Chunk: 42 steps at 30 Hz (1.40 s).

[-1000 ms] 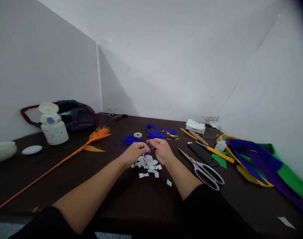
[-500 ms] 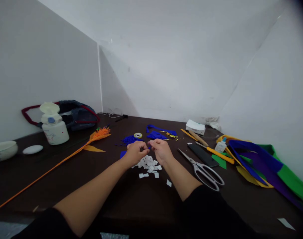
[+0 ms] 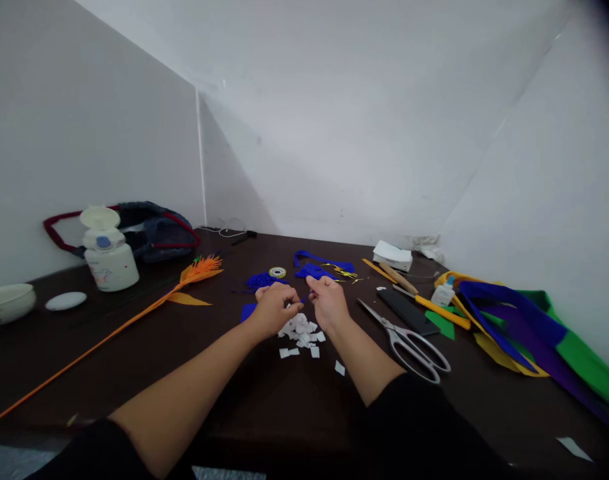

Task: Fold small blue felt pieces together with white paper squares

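While left hand, right hand curl near white scraps | grip: can't tell | small bottle: print unreadable

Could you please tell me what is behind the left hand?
Beyond the left hand, blue scraps are visible, with a round yellow-rimmed disc beside them. The hand blocks the view directly behind it, so anything there cannot be seen.

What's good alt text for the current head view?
A bare left hand and bare right hand, slightly apart, curl near small white paper-like squares on a dark brown table. Grey-handled metal scissors lie to the right, a long-stemmed orange flower to the left.
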Each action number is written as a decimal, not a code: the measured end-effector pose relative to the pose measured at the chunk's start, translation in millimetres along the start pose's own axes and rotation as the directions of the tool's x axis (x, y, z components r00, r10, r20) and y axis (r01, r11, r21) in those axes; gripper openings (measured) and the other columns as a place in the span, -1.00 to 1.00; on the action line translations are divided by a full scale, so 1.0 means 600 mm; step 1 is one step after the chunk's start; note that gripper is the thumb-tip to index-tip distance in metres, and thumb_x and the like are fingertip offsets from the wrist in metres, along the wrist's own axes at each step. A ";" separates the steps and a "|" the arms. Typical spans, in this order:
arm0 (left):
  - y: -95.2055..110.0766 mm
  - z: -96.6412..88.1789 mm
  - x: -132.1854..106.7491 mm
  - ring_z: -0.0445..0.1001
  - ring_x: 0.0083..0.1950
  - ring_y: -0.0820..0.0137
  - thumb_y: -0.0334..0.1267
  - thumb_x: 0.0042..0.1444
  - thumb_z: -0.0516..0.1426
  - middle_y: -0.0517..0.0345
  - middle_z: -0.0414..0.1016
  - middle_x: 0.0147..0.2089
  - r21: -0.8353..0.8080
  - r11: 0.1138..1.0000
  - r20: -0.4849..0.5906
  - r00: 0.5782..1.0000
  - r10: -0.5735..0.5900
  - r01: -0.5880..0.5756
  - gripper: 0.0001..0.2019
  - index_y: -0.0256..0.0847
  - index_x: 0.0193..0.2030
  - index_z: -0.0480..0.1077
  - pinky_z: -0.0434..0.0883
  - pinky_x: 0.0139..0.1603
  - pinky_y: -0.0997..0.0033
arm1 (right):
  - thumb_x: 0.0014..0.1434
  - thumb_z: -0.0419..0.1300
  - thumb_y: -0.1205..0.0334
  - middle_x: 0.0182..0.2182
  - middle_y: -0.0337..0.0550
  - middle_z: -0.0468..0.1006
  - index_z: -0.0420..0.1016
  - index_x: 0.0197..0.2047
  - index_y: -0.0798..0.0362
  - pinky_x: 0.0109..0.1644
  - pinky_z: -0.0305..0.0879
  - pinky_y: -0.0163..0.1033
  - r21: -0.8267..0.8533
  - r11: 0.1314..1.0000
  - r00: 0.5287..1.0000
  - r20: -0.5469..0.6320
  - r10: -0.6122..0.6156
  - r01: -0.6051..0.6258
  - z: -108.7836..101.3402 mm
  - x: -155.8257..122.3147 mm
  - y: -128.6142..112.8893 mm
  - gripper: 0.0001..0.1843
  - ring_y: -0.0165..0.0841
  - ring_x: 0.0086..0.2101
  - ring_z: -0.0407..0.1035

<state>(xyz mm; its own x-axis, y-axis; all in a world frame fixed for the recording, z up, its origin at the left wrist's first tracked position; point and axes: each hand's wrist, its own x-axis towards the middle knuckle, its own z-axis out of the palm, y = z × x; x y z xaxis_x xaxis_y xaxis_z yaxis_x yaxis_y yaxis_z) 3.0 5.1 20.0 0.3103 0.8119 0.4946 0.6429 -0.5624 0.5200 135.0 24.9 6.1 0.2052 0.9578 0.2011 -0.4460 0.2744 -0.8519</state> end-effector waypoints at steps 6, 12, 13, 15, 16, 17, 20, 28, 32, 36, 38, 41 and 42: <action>-0.013 -0.002 0.001 0.20 -0.49 0.50 -0.14 -0.07 0.04 0.24 0.29 -0.55 -0.417 0.896 0.138 0.985 -0.104 0.153 -0.78 -0.28 -0.53 0.32 0.17 -0.42 0.49 | -0.16 0.23 0.06 -0.65 -0.33 0.25 0.40 -0.53 0.13 -0.53 0.06 -0.36 -0.017 0.985 0.956 0.239 0.169 -0.170 -0.009 -0.001 -0.022 -0.72 -0.57 -0.64 0.07; -0.016 0.000 -0.002 0.15 -0.53 0.55 -0.14 -0.06 0.05 0.27 0.25 -0.58 -0.553 0.809 0.200 0.974 -0.105 0.201 -0.76 -0.31 -0.53 0.31 0.13 -0.47 0.53 | -0.19 0.25 0.18 -0.57 -0.27 0.40 0.36 -0.59 0.12 -0.45 0.16 -0.32 -0.125 0.992 0.944 0.323 0.071 -0.032 0.000 -0.008 -0.008 -0.81 -0.50 -0.56 0.19; -0.015 0.000 -0.003 0.16 -0.52 0.54 -0.14 -0.06 0.05 0.26 0.26 -0.57 -0.562 0.801 0.210 0.972 -0.101 0.204 -0.76 -0.31 -0.53 0.32 0.14 -0.46 0.53 | -0.19 0.24 0.19 -0.60 -0.28 0.38 0.32 -0.61 0.11 -0.47 0.16 -0.32 -0.124 0.992 0.947 0.316 0.060 -0.022 0.001 -0.008 -0.006 -0.80 -0.49 -0.57 0.20; -0.013 0.000 -0.003 0.19 -0.51 0.53 -0.15 -0.06 0.05 0.24 0.30 -0.55 -0.575 0.791 0.222 0.970 -0.094 0.208 -0.77 -0.32 -0.52 0.33 0.17 -0.43 0.52 | -0.18 0.23 0.18 -0.66 -0.33 0.33 0.22 -0.65 0.09 -0.52 0.15 -0.33 -0.125 0.992 0.949 0.311 0.040 -0.001 0.004 -0.009 -0.005 -0.74 -0.49 -0.60 0.19; -0.012 0.000 -0.003 0.21 -0.50 0.53 -0.16 -0.06 0.05 0.23 0.31 -0.55 -0.578 0.789 0.225 0.970 -0.093 0.209 -0.77 -0.32 -0.52 0.33 0.17 -0.42 0.52 | -0.17 0.23 0.17 -0.68 -0.35 0.30 0.18 -0.66 0.08 -0.54 0.14 -0.34 -0.135 0.991 0.950 0.309 0.033 0.010 0.005 -0.010 -0.005 -0.72 -0.50 -0.62 0.17; -0.011 0.000 -0.003 0.22 -0.49 0.52 -0.17 -0.06 0.05 0.23 0.32 -0.55 -0.578 0.788 0.228 0.969 -0.090 0.209 -0.77 -0.32 -0.52 0.34 0.18 -0.42 0.52 | -0.16 0.22 0.16 -0.71 -0.38 0.26 0.16 -0.66 0.08 -0.57 0.12 -0.35 -0.151 0.988 0.953 0.301 0.025 0.022 0.006 -0.011 -0.005 -0.70 -0.51 -0.65 0.14; -0.009 0.001 -0.003 0.24 -0.49 0.52 -0.20 -0.07 0.05 0.23 0.34 -0.54 -0.573 0.794 0.231 0.969 -0.081 0.203 -0.79 -0.32 -0.54 0.35 0.18 -0.42 0.52 | -0.18 0.24 0.15 -0.76 -0.43 0.13 0.13 -0.66 0.07 -0.62 0.03 -0.38 -0.221 0.973 0.967 0.253 -0.013 0.071 0.009 -0.012 -0.004 -0.67 -0.56 -0.70 0.03; -0.012 0.002 -0.002 0.26 -0.49 0.51 -0.25 -0.09 0.05 0.21 0.36 -0.54 -0.595 0.777 0.225 0.971 -0.085 0.206 -0.83 -0.31 -0.54 0.36 0.21 -0.41 0.51 | -0.13 0.20 0.11 -0.56 -0.26 0.37 0.42 -0.44 0.12 -0.53 0.10 -0.35 -0.139 0.990 0.913 0.400 0.076 -0.021 -0.001 -0.010 -0.013 -0.76 -0.52 -0.60 0.14; -0.009 0.000 -0.002 0.26 -0.49 0.52 -0.23 -0.09 0.06 0.20 0.38 -0.53 -0.617 0.753 0.239 0.966 -0.096 0.228 -0.82 -0.31 -0.55 0.36 0.21 -0.41 0.51 | -0.19 0.25 0.21 -0.57 -0.24 0.40 0.34 -0.62 0.12 -0.48 0.15 -0.32 -0.125 0.992 0.910 0.412 0.045 0.008 -0.005 -0.008 -0.014 -0.82 -0.47 -0.55 0.21; -0.007 -0.001 -0.002 0.29 -0.49 0.51 -0.25 -0.10 0.05 0.19 0.40 -0.54 -0.595 0.770 0.243 0.965 -0.101 0.230 -0.82 -0.31 -0.56 0.38 0.22 -0.40 0.51 | -0.25 0.27 0.21 -0.73 -0.38 0.22 0.17 -0.70 0.08 -0.54 0.07 -0.36 -0.175 0.984 0.943 0.331 0.014 0.046 -0.001 -0.006 -0.010 -0.69 -0.52 -0.63 0.11; -0.005 -0.002 -0.003 0.30 -0.48 0.51 -0.28 -0.10 0.05 0.19 0.41 -0.53 -0.571 0.790 0.243 0.965 -0.099 0.225 -0.83 -0.31 -0.56 0.39 0.22 -0.39 0.52 | -0.27 0.28 0.19 -0.76 -0.41 0.13 0.11 -0.71 0.07 -0.57 0.01 -0.38 -0.210 0.976 0.959 0.285 -0.001 0.063 0.002 -0.006 -0.008 -0.64 -0.55 -0.66 0.03; -0.003 -0.005 -0.004 0.31 -0.46 0.50 -0.28 -0.10 0.04 0.19 0.42 -0.53 -0.545 0.810 0.240 0.966 -0.096 0.215 -0.83 -0.30 -0.55 0.39 0.23 -0.38 0.52 | -0.29 0.30 0.18 -0.77 -0.44 0.08 0.07 -0.72 0.07 -0.59 -0.06 -0.39 -0.241 0.968 0.975 0.220 -0.021 0.075 0.004 -0.006 -0.007 -0.59 -0.57 -0.68 -0.03; -0.003 -0.005 -0.004 0.31 -0.46 0.50 -0.28 -0.10 0.03 0.19 0.42 -0.53 -0.541 0.813 0.237 0.967 -0.097 0.214 -0.83 -0.30 -0.56 0.39 0.24 -0.38 0.52 | -0.29 0.30 0.17 -0.77 -0.43 0.09 0.07 -0.72 0.08 -0.59 -0.06 -0.38 -0.247 0.966 0.978 0.207 -0.021 0.073 0.004 -0.006 -0.007 -0.59 -0.57 -0.67 -0.04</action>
<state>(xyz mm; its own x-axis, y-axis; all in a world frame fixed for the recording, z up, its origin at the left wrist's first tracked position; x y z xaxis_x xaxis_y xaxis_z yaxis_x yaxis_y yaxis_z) -0.8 3.5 20.2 0.4035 0.8765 0.2626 0.2103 -0.3682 0.9057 134.2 20.6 9.7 0.0301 0.9486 0.3150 -0.2004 0.3145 -0.9279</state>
